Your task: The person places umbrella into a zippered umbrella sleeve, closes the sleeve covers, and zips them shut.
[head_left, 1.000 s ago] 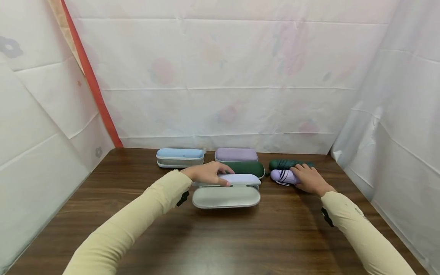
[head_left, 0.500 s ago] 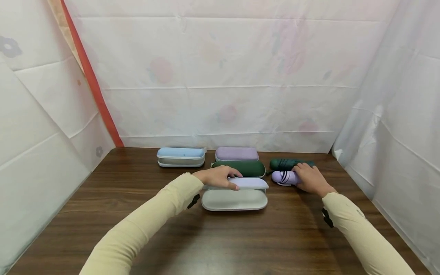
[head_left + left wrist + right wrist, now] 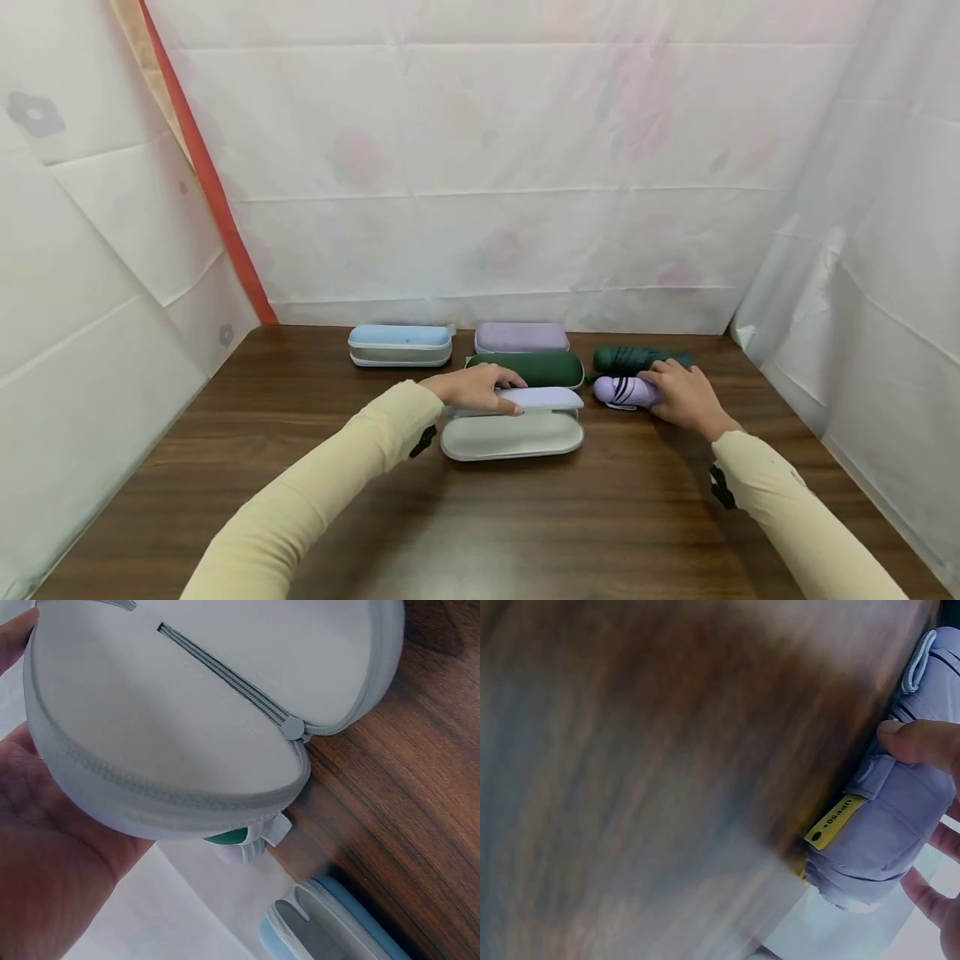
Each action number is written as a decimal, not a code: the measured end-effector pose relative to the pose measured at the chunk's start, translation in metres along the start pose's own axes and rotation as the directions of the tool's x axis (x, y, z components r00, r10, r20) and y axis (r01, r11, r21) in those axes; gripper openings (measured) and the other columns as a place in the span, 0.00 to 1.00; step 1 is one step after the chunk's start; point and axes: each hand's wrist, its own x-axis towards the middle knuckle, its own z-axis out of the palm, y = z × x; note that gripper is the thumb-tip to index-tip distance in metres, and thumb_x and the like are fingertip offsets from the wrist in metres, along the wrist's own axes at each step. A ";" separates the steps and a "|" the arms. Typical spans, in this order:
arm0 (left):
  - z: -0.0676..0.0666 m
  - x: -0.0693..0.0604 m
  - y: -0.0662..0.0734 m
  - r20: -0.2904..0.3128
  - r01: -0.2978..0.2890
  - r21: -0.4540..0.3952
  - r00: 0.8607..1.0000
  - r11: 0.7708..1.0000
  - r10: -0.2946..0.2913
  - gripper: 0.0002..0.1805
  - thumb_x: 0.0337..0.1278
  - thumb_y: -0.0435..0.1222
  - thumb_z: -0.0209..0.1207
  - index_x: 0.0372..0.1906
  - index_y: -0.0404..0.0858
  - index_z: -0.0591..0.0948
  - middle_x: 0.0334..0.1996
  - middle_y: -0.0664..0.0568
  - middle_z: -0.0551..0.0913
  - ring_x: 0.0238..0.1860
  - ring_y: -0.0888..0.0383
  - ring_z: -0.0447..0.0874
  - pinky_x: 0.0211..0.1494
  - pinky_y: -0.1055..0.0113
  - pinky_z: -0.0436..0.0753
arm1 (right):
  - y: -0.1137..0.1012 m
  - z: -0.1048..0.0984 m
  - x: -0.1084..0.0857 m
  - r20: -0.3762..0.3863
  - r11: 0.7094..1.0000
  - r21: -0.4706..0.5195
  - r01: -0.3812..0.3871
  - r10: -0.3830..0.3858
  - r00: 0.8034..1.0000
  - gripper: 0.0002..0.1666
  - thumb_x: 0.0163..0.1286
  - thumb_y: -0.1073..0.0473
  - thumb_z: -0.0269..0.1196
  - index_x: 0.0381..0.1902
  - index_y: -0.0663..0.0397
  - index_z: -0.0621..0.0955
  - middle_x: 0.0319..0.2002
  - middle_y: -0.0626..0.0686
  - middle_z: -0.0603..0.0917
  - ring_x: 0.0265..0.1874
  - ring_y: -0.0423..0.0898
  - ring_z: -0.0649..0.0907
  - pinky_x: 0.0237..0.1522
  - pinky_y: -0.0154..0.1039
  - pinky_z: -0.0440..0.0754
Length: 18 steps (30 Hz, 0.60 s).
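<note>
My left hand (image 3: 472, 388) grips the raised lid of a pale lavender zip case (image 3: 513, 437), thumb at the lid's edge and fingers behind it. The case lies unzipped on the table, its light grey inside facing me. In the left wrist view the zipper pull (image 3: 293, 728) sits at the case's end. To the right, my right hand (image 3: 686, 400) holds a folded lavender umbrella (image 3: 624, 390) with dark stripes. The right wrist view shows its yellow tag (image 3: 835, 821) and the thumb across its side. A dark green folded umbrella (image 3: 630, 358) lies just behind.
Behind the lavender case is a dark green case (image 3: 536, 369), with a purple case (image 3: 521, 337) farther back. A light blue case (image 3: 400, 343) with a partly raised lid stands at the back left. White curtains (image 3: 480, 167) border the wooden table (image 3: 465, 533).
My left hand has moved the lavender case rightward and a little nearer me. The right hand keeps its grip, and the lavender umbrella has shifted slightly toward me.
</note>
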 end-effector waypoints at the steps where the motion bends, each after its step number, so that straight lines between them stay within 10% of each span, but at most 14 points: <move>1: 0.000 -0.001 -0.001 -0.002 0.002 -0.008 1.000 1.000 -0.002 0.28 0.60 0.46 0.60 0.64 0.41 0.73 0.56 0.48 0.76 0.57 0.55 0.73 0.59 0.57 0.70 | -0.002 0.000 0.000 -0.011 1.000 0.000 0.006 -0.006 1.000 0.31 0.40 0.60 0.78 0.46 0.60 0.83 0.39 0.57 0.81 0.42 0.57 0.78 0.30 0.55 0.74; 18: -0.002 -0.003 -0.005 0.001 0.014 -0.013 1.000 1.000 -0.014 0.28 0.63 0.46 0.58 0.65 0.40 0.71 0.60 0.47 0.74 0.60 0.53 0.71 0.60 0.57 0.69 | -0.029 -0.021 -0.018 -0.160 0.987 -0.014 0.162 -0.162 0.974 0.32 0.37 0.57 0.79 0.45 0.54 0.84 0.39 0.52 0.82 0.40 0.52 0.79 0.32 0.50 0.73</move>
